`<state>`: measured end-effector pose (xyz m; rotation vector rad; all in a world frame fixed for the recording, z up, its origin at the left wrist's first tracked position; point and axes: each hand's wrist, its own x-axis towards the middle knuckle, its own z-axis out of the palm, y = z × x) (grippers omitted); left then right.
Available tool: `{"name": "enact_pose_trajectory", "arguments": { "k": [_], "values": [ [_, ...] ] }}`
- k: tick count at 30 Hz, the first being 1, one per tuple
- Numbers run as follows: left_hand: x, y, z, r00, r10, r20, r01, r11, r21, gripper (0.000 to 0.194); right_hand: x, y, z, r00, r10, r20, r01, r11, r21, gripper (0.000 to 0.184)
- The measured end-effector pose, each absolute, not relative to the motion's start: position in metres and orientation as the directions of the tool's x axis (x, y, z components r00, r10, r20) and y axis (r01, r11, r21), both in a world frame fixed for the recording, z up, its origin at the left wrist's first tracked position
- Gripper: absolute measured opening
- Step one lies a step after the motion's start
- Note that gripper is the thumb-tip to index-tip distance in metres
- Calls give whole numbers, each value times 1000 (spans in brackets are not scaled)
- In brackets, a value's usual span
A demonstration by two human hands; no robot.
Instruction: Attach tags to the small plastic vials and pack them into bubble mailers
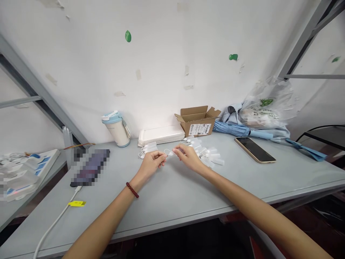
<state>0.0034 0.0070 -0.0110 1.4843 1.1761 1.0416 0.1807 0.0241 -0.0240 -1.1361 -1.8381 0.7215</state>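
Observation:
My left hand (pixel 151 163), with a dark red bead bracelet at the wrist, is pinched closed at the middle of the table. Close by on its right, my right hand (pixel 191 158) also pinches with thumb and forefinger. Between the fingertips is a small white piece with a thin white string loop (pixel 167 151); both hands grip it, and its far end is hidden by the right fingers. Similar translucent white pieces (pixel 214 156) lie in a loose pile beyond and right of my right hand. Several more white pieces with loops (pixel 149 146) lie just behind my left hand.
Along the wall stand a cup (pixel 117 129), a stack of white flat sheets (pixel 161 135) and an open cardboard box (pixel 198 122). A folded blue umbrella (pixel 242 130), plastic bag (pixel 266 108) and phone (pixel 254 149) are right. A blurred device (pixel 91 167) with a white cable (pixel 58 217) lies left.

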Motion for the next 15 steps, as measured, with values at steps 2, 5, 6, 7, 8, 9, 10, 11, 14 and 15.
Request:
{"name": "enact_pose_trajectory", "arguments": {
  "k": [2, 5, 6, 7, 8, 9, 10, 11, 14, 15],
  "values": [
    [3, 7, -12, 174, 982, 76, 193, -110, 975, 24, 180, 23, -24, -242, 906, 347, 434, 421, -797, 30],
    [3, 7, -13, 169, 981, 91, 202, -125, 971, 24, 179, 21, -25, -239, 909, 340, 446, 414, -793, 28],
    [3, 7, -13, 172, 981, 92, 200, -126, 972, 24, 179, 21, -25, -238, 910, 340, 448, 414, -793, 27],
    [4, 7, -13, 175, 980, 90, 197, -124, 973, 25, 179, 20, -26, -237, 910, 340, 447, 413, -794, 27],
    [4, 7, -13, 179, 980, 85, 193, -120, 974, 25, 179, 20, -26, -237, 910, 339, 445, 412, -795, 26],
    [5, 7, -12, 182, 980, 79, 192, -115, 975, 25, 179, 20, -26, -237, 911, 337, 442, 410, -798, 26],
    [5, 6, -12, 183, 980, 72, 192, -108, 975, 26, 179, 21, -26, -236, 912, 336, 441, 408, -800, 25],
    [6, 6, -12, 183, 981, 66, 193, -102, 976, 26, 179, 21, -26, -236, 912, 335, 440, 408, -800, 25],
    [7, 5, -11, 183, 982, 56, 189, -91, 978, 26, 180, 21, -26, -245, 908, 339, 437, 415, -798, 25],
    [7, 5, -11, 184, 981, 56, 185, -90, 979, 26, 180, 21, -26, -248, 907, 341, 435, 419, -797, 25]
  ]
}}
